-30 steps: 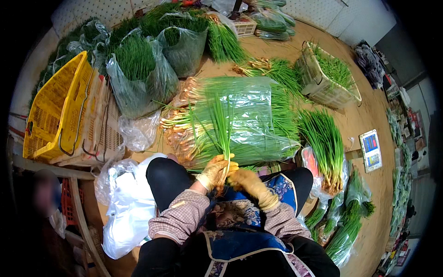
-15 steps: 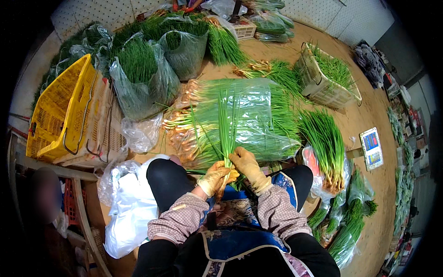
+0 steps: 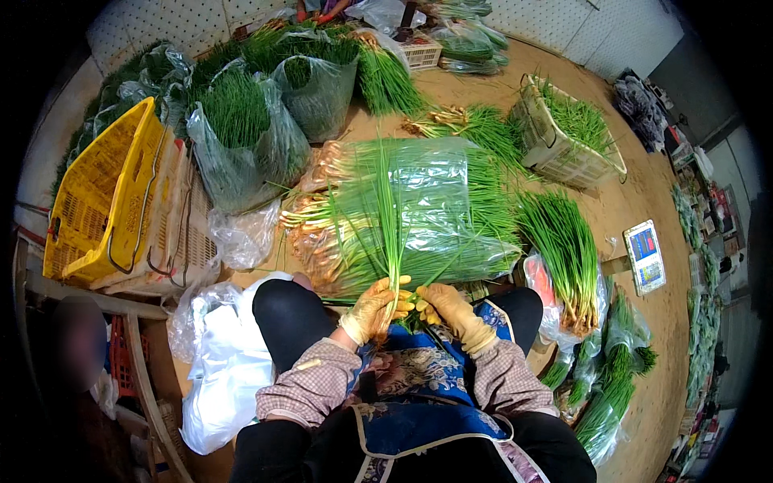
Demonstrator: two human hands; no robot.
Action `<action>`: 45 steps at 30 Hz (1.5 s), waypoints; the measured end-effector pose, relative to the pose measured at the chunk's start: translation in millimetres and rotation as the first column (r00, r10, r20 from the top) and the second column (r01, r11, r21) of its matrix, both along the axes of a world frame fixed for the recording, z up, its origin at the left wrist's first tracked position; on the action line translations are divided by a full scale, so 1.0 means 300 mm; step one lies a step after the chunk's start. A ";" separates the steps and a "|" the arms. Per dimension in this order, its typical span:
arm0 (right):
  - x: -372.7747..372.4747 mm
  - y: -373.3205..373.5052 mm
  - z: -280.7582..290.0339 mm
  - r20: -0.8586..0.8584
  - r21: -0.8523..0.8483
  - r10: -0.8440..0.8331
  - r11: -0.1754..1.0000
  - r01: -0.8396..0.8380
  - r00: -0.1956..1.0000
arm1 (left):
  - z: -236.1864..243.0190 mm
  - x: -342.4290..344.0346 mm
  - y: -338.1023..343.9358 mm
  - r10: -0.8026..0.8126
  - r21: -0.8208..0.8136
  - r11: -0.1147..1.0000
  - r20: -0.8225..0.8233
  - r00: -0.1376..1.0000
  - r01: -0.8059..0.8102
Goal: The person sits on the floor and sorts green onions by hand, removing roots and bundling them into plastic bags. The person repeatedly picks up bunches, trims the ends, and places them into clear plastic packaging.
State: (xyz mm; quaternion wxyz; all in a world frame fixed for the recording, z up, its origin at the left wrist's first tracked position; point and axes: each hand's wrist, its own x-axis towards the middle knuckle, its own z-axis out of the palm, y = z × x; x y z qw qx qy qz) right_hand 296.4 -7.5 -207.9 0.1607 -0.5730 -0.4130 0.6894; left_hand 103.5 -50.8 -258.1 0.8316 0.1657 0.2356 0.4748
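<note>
**Two gloved hands hold a small bunch of green onions over the lap**

The left hand (image 3: 372,308), in a yellow glove, is closed around the lower part of a small bunch of green onions (image 3: 392,233). The bunch stands almost upright, and its thin leaves rise in front of the big pile. The right hand (image 3: 448,307), also in a yellow glove, is just beside the left one. Its fingers are bent and touch the root end of the same bunch; how firmly it grips, I cannot tell.

Directly behind the hands lies a large pile of green onions under clear plastic sheet (image 3: 419,209), with the pale root ends pointing to the left. To the right of it, a loose bundle (image 3: 564,241) lies on the brown floor, and further right is a small scale (image 3: 646,256). A woven basket (image 3: 564,145) with greens stands behind it. On the left side, a yellow crate (image 3: 101,197) leans on pale crates, and clear bags of greens (image 3: 241,137) stand near it. A white plastic bag (image 3: 225,370) lies beside the person's left knee. A blue apron (image 3: 419,402) covers the lap under the hands.
</note>
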 end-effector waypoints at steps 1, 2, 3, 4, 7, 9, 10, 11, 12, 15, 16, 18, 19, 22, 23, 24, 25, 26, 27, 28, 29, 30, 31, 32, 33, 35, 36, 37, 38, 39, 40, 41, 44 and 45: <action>0.003 0.013 0.011 -0.028 0.108 -0.012 0.994 0.015 1.000 | 0.005 0.001 -0.001 -0.002 0.009 1.000 -0.009 1.000 0.002; 0.006 0.047 0.045 -0.050 0.217 -0.030 0.975 0.040 0.998 | 0.043 0.008 -0.001 -0.021 0.022 1.000 -0.029 0.999 0.022; -0.005 0.086 0.081 -0.082 0.321 -0.034 0.945 0.059 0.996 | 0.043 0.009 -0.004 -0.027 0.025 0.999 -0.024 0.999 0.028; -0.025 0.136 0.128 -0.163 0.336 -0.048 0.936 0.101 0.986 | 0.044 0.008 -0.010 -0.037 0.028 0.999 -0.022 0.999 0.038; -0.085 0.250 0.247 -0.128 0.504 -0.089 0.852 0.142 0.988 | 0.062 0.013 -0.012 -0.102 0.026 0.994 -0.009 0.995 0.103; -0.113 0.319 0.271 -0.038 0.592 -0.100 0.799 0.103 0.994 | 0.066 0.010 -0.014 -0.137 0.045 0.990 0.002 0.991 0.137; -0.109 0.351 0.271 0.037 0.576 -0.061 0.817 0.029 0.997 | 0.069 0.010 -0.015 -0.154 0.045 0.987 0.001 0.988 0.153; -0.110 0.382 0.264 0.111 0.555 -0.019 0.831 -0.046 0.994 | 0.070 0.009 -0.017 -0.167 0.045 0.985 0.001 0.986 0.167; -0.107 0.400 0.254 0.184 0.527 0.025 0.841 -0.120 0.983 | 0.072 0.008 -0.017 -0.180 0.045 0.983 0.000 0.984 0.180; -0.093 0.413 0.223 0.097 0.515 0.031 0.854 -0.077 0.995 | 0.074 0.002 -0.014 -0.209 0.032 0.978 0.018 0.978 0.208; -0.085 0.415 0.207 0.080 0.539 0.029 0.840 -0.068 0.996 | 0.076 0.001 -0.010 -0.216 0.024 0.976 0.035 0.976 0.215; -0.075 0.406 0.185 0.045 0.582 0.030 0.812 -0.051 0.999 | 0.066 0.004 -0.008 -0.205 0.014 0.979 0.061 0.977 0.205; -0.067 0.398 0.174 0.235 0.711 -0.031 0.687 -0.151 0.971 | 0.052 0.008 -0.007 -0.190 0.014 0.982 0.069 0.979 0.189; -0.067 0.372 0.191 0.509 0.855 -0.318 0.297 -0.426 0.800 | 0.042 -0.004 0.001 -0.082 0.012 0.997 0.133 0.988 0.081; -0.049 0.377 0.185 0.479 0.878 -0.395 0.195 -0.438 0.784 | 0.043 -0.008 0.005 -0.042 0.012 0.999 0.162 0.986 0.040; -0.023 0.386 0.175 0.439 0.887 -0.466 0.090 -0.452 0.768 | 0.041 -0.013 0.004 -0.043 -0.001 0.999 0.107 0.993 0.044; 0.022 0.426 0.154 0.369 0.923 -0.544 0.116 -0.368 0.754 | 0.035 -0.021 0.000 -0.045 -0.013 0.999 0.052 0.998 0.046; 0.062 0.444 0.188 0.309 0.949 -0.613 0.152 -0.275 0.727 | 0.025 -0.023 -0.003 -0.043 -0.027 0.999 0.004 0.999 0.043; 0.132 0.477 0.199 0.246 0.968 -0.649 0.122 -0.220 0.720 | 0.024 -0.021 -0.002 -0.046 -0.039 0.998 -0.048 0.998 0.044; 0.197 0.492 0.208 0.259 0.965 -0.620 0.201 -0.169 0.740 | 0.058 -0.014 0.000 -0.061 -0.027 0.998 -0.024 0.998 0.060; 0.241 0.499 0.217 0.265 0.954 -0.591 0.277 -0.117 0.762 | 0.076 -0.019 -0.003 -0.065 -0.024 0.998 -0.030 0.997 0.064; 0.251 0.485 0.226 0.387 0.892 -0.455 0.406 -0.200 0.802 | 0.085 -0.032 -0.009 -0.057 -0.023 0.998 -0.037 0.998 0.056; 0.266 0.447 0.227 0.488 0.806 -0.299 0.514 -0.293 0.820 | 0.086 -0.044 -0.012 -0.051 -0.022 0.999 -0.043 0.998 0.050; 0.282 0.407 0.240 0.570 0.703 -0.138 0.592 -0.394 0.810 | 0.069 -0.048 -0.014 -0.049 0.022 0.998 -0.070 0.996 0.051; 0.301 0.361 0.240 0.722 0.560 0.102 0.497 -0.663 0.685 | 0.069 -0.046 -0.016 -0.057 0.037 0.997 -0.093 0.994 0.061; 0.283 0.265 0.336 0.548 -0.001 0.709 0.531 -0.847 0.444 | 0.090 -0.040 -0.019 -0.075 0.038 0.996 -0.059 0.995 0.077; 0.304 0.267 0.327 0.531 -0.084 0.742 0.527 -0.846 0.409 | 0.074 -0.043 -0.019 -0.103 0.065 0.992 -0.071 0.992 0.107; 0.328 0.268 0.324 0.510 -0.167 0.774 0.518 -0.839 0.376 | 0.073 -0.040 -0.017 -0.124 0.066 0.990 -0.054 0.991 0.128; 0.313 0.292 0.355 0.706 -0.058 0.637 0.488 -0.871 0.310 | 0.078 -0.047 -0.023 -0.139 0.059 0.988 -0.043 0.989 0.141; 0.295 0.335 0.391 0.859 0.042 0.446 0.430 -0.902 0.252 | 0.104 -0.048 -0.021 -0.155 0.057 0.986 -0.036 0.987 0.157; 0.304 0.384 0.353 0.876 0.280 0.243 0.448 -0.849 0.417 | 0.136 -0.046 -0.026 -0.167 0.054 0.984 -0.018 0.986 0.168; 0.305 0.438 0.315 0.824 0.507 0.030 0.406 -0.760 0.565 | 0.093 -0.051 -0.031 -0.166 0.050 0.984 -0.038 0.985 0.168; 0.278 0.544 0.300 0.734 0.638 -0.133 0.471 -0.609 0.666 | 0.099 -0.059 -0.040 -0.244 0.087 0.966 0.002 0.970 0.243; 0.272 0.573 0.295 0.735 0.633 -0.150 0.504 -0.588 0.661 | 0.145 -0.054 -0.035 -0.290 0.139 0.947 -0.004 0.957 0.288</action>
